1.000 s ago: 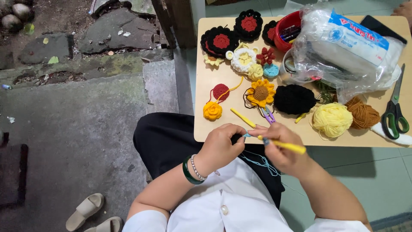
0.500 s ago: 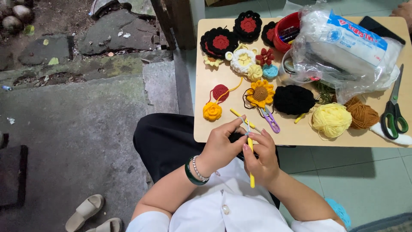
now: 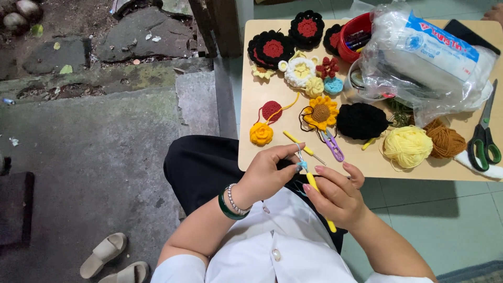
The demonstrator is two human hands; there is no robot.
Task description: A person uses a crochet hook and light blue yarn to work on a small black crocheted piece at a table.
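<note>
Left hand (image 3: 270, 175) palm-down, fingertips pinching blue yarn (image 3: 302, 165), right hand (image 3: 335, 194) curled, gripping yellow hook (image 3: 319, 196) angled upward, both at table (image 3: 367, 165) edge

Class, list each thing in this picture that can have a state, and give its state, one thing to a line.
left hand: pinching a small blue crochet piece.
right hand: gripping a yellow crochet hook.
scissors: closed, flat on the table.
plastic bag: stuffed, crumpled.
yellow yarn ball: wound, strand loose.
</note>
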